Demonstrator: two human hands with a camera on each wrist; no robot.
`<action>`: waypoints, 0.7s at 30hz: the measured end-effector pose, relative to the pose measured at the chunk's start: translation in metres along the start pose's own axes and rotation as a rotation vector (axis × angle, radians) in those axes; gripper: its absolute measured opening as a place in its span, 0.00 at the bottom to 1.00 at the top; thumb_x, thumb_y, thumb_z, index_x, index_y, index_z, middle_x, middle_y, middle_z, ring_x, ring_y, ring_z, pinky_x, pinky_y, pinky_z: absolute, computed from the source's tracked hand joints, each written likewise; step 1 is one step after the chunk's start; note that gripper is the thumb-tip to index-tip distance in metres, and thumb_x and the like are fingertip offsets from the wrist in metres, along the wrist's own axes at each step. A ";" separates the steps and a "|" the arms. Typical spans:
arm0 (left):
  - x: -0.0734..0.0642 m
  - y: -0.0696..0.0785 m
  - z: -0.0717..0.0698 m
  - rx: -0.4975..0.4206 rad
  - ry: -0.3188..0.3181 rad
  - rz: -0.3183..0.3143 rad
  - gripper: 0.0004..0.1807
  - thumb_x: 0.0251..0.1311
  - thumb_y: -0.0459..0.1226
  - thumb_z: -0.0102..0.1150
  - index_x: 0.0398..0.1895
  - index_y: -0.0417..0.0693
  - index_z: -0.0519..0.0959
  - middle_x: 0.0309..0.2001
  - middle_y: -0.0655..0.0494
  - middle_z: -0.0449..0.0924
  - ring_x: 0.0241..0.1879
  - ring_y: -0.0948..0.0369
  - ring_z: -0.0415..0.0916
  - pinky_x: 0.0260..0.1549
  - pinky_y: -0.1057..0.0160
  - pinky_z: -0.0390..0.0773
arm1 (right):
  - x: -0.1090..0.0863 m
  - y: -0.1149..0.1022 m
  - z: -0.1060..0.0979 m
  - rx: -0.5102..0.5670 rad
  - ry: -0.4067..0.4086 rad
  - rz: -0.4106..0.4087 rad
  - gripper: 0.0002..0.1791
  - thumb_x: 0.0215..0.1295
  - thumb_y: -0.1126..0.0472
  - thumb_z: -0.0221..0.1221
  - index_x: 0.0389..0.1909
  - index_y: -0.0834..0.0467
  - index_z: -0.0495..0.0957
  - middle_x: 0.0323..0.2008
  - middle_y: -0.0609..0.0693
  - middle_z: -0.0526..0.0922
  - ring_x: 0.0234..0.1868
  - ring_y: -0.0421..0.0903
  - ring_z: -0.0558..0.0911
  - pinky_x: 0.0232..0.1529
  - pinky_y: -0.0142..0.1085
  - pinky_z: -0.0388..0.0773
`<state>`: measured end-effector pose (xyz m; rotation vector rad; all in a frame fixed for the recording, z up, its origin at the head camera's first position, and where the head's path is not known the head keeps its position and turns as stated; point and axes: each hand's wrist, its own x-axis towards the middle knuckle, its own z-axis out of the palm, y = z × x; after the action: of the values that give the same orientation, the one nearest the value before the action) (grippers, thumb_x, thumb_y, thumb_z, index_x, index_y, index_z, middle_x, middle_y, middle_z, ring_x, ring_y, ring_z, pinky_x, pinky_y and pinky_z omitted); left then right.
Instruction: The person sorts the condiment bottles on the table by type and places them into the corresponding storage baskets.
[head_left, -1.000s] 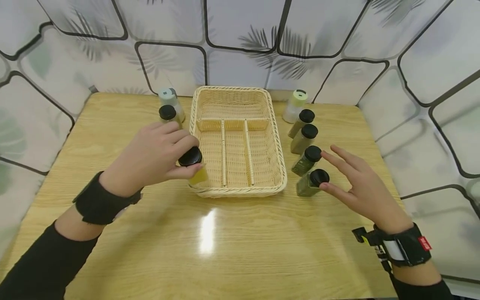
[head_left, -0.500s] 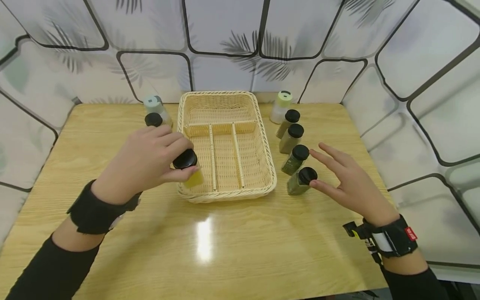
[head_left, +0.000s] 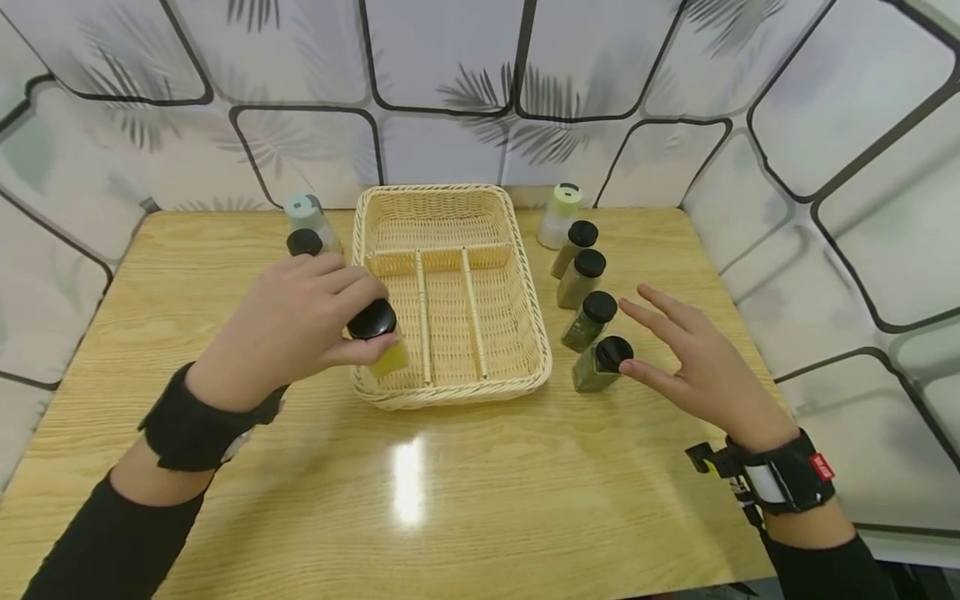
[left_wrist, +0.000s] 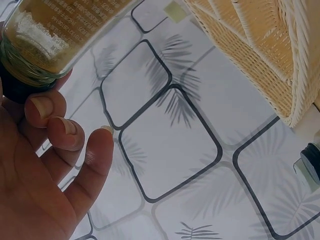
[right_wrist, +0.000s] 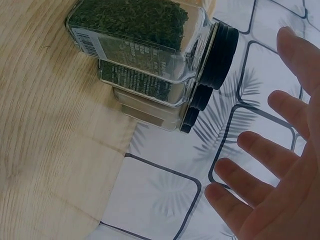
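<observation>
My left hand grips a glass spice jar by its black lid, thumb and fingers round it. The jar, with yellow powder inside, is held over the front left corner of a wicker basket. In the left wrist view, the jar's printed glass side shows above the curled fingers. My right hand has its fingers spread beside a jar of dried green herbs, thumb tip close to that black lid. The right wrist view shows the herb jar standing apart from the extended fingers.
Behind the herb jar, a row of several jars runs along the basket's right side, ending at a green-capped shaker. Left of the basket stand a black-lidded jar and a pale-blue-capped shaker. Thin dividers split the basket into compartments.
The head view has shifted, so everything on the table sits further left in it. The left hand still grips the yellow jar at the basket corner, and the right hand stays beside the herb jar.
</observation>
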<state>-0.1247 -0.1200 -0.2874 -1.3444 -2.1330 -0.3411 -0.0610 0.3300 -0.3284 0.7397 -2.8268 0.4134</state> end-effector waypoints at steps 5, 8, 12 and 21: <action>0.001 -0.001 0.003 -0.009 0.001 -0.005 0.20 0.56 0.53 0.54 0.29 0.44 0.75 0.23 0.59 0.72 0.22 0.59 0.63 0.16 0.61 0.66 | -0.001 0.000 0.000 0.001 -0.011 0.012 0.43 0.54 0.47 0.67 0.70 0.44 0.60 0.71 0.49 0.54 0.66 0.57 0.60 0.54 0.61 0.63; 0.001 -0.001 0.005 -0.013 0.002 -0.009 0.20 0.55 0.53 0.57 0.29 0.44 0.75 0.23 0.58 0.72 0.22 0.59 0.64 0.17 0.60 0.67 | -0.002 0.001 0.000 0.004 -0.011 0.013 0.43 0.54 0.47 0.67 0.70 0.44 0.61 0.71 0.49 0.54 0.66 0.57 0.60 0.54 0.61 0.63; 0.000 -0.002 0.007 -0.015 0.005 -0.008 0.21 0.53 0.54 0.59 0.29 0.44 0.75 0.23 0.58 0.72 0.22 0.58 0.65 0.18 0.59 0.69 | -0.002 0.002 0.000 0.003 -0.003 0.009 0.43 0.53 0.47 0.68 0.70 0.45 0.61 0.71 0.49 0.54 0.65 0.58 0.60 0.54 0.62 0.63; -0.004 -0.002 0.014 -0.008 -0.022 -0.030 0.21 0.55 0.55 0.56 0.32 0.45 0.76 0.27 0.56 0.75 0.25 0.57 0.69 0.19 0.58 0.71 | -0.002 0.003 0.001 0.006 -0.001 0.009 0.43 0.53 0.48 0.68 0.70 0.44 0.60 0.71 0.49 0.54 0.66 0.58 0.60 0.54 0.62 0.63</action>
<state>-0.1295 -0.1168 -0.3005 -1.3274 -2.1741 -0.3488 -0.0609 0.3335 -0.3307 0.7286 -2.8324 0.4235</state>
